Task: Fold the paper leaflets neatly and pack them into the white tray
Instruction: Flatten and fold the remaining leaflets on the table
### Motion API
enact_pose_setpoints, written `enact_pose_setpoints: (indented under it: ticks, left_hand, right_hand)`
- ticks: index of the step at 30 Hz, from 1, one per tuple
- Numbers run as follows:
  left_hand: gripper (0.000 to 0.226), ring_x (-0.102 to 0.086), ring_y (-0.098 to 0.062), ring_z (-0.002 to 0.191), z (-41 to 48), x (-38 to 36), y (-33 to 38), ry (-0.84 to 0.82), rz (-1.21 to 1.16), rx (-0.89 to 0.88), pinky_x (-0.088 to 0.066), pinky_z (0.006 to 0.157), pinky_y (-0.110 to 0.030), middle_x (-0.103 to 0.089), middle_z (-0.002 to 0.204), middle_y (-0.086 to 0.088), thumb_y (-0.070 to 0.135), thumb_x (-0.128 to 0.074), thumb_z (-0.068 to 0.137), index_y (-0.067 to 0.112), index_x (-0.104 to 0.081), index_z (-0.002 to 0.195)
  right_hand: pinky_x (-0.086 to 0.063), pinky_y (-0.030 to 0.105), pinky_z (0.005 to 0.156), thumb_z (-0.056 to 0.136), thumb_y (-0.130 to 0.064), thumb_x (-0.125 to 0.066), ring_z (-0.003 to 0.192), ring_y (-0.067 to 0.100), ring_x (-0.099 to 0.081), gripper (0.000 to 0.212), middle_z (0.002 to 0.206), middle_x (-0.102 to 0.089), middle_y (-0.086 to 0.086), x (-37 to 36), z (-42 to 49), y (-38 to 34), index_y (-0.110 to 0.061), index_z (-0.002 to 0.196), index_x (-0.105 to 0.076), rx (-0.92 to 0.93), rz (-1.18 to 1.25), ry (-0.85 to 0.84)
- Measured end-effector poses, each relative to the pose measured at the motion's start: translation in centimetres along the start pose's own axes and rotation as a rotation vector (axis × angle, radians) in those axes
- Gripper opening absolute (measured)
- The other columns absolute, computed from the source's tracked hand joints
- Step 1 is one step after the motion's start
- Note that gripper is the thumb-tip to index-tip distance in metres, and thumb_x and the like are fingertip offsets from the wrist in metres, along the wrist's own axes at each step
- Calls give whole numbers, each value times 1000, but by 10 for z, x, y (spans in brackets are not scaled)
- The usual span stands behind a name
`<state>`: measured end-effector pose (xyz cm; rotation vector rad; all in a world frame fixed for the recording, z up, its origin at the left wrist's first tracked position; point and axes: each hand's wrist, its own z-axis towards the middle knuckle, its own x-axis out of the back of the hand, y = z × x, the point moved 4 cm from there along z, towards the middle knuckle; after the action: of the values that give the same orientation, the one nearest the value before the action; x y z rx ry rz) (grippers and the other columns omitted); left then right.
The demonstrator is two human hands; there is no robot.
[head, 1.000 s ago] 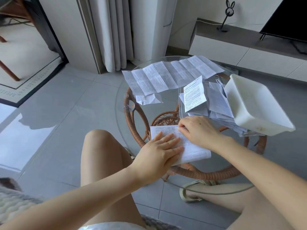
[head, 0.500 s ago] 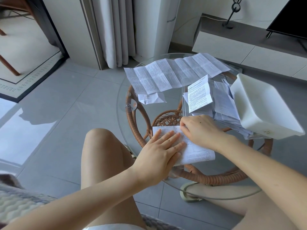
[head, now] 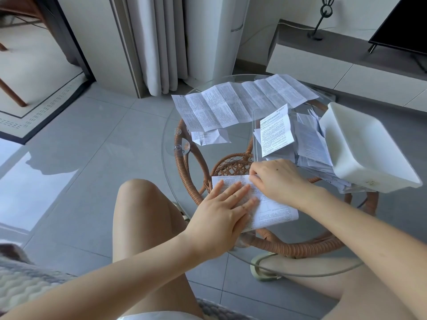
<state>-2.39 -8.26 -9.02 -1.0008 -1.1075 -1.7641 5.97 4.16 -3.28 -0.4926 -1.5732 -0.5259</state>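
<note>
With left hand (head: 221, 211) spread flat, pinning white printed paper leaflet (head: 272, 213) on round glass surface (head: 235, 153); pinching its far edge with curled right hand (head: 277, 181). Probably best: aligning corners, pressing crease firmly.

Round table with a clear glass top (head: 208, 155), carried on a woven rattan base (head: 184, 172). Laid directly on the glass: one long unfolded leaflet (head: 242, 102), creased in panels, across the far side; one small crumpled leaflet (head: 209, 137) just beside its near edge; one folded leaflet (head: 275, 211) at the near edge; a loose pile of leaflets (head: 309, 144) at the right. The white tray (head: 360, 148) is propped tilted on that pile, its open side turned toward the table's middle.
</note>
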Motion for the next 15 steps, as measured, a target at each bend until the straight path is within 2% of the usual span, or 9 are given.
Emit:
enact_pose_setpoints:
  ticks: [4, 8, 10, 11, 13, 15]
  left_hand:
    - [48, -36, -24, 139, -1, 1, 1, -26, 5, 0, -22, 115, -52, -44, 147, -5, 38, -33, 99, 20, -50, 140]
    - [58, -32, -20, 141, 0, -2, 0, -57, 69, 15, -21, 116, -49, -39, 149, -4, 43, -29, 98, 11, -41, 145]
    - [61, -32, -21, 141, 0, -3, -1, -77, 108, 21, -22, 117, -46, -39, 150, -6, 44, -26, 98, 7, -40, 145]
    - [61, -32, -21, 141, 0, -4, -1, -85, 127, 22, -21, 118, -45, -38, 150, -7, 44, -25, 99, 6, -40, 144]
    - [62, -31, -21, 141, 0, -5, -1, -95, 148, 20, -17, 115, -43, -37, 151, -7, 44, -25, 99, 6, -40, 144]
    - [62, -31, -21, 141, 0, -5, 0, -97, 166, 14, -16, 114, -41, -36, 151, -7, 45, -25, 98, 6, -40, 144]
  right_hand:
    - [-28, 29, 67, 100, -30, -38, 89, 23, -58, 24, 97, -67, 0, 0, -1, 1, -18, 101, -59, -13, -7, -2]
    - [-30, 31, 68, 98, -32, -44, 93, 26, -60, 23, 101, -66, 2, -1, -3, -1, -16, 104, -59, -50, -31, -8]
    - [-40, 32, 73, 90, -32, -60, 92, 27, -62, 24, 101, -65, 2, 4, -16, -2, -14, 105, -62, -39, -30, 132]
    - [-45, 36, 81, 84, -31, -66, 91, 27, -63, 27, 100, -66, 3, 5, -27, -3, -12, 104, -64, -58, -20, 230]
    - [-40, 42, 97, 81, -28, -62, 93, 26, -63, 27, 100, -68, 4, 4, -58, -13, -10, 100, -68, -129, 36, 433]
    - [-38, 43, 102, 84, -29, -52, 94, 26, -64, 29, 99, -69, 6, -8, -85, -32, -9, 95, -70, -184, 108, 485]
